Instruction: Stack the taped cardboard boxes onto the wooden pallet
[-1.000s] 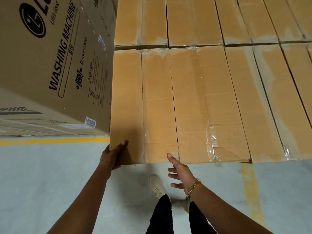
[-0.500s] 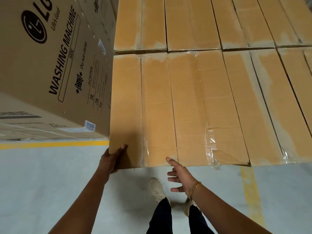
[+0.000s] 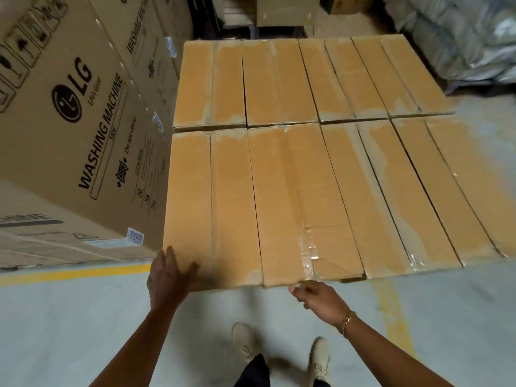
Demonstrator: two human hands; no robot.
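L hand (image 3: 170, 272) now atop box (image 3: 234, 208) corner

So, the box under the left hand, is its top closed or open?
Closed: the top flaps of the box lie flat and meet at a taped centre seam. The left hand rests on its near corner.

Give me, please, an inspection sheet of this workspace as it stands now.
Surface: grey concrete floor with yellow lines; no pallet visible beneath the boxes.
Job's things: taped cardboard boxes in two flat rows, packed side by side.
Clutter: nothing seen.
Hands: left hand spread over the near-left box corner; right hand loosely curled at the near edge, holding nothing.
Cables: nothing seen.
Surroundings: washing machine cartons on the left; wrapped goods far right.
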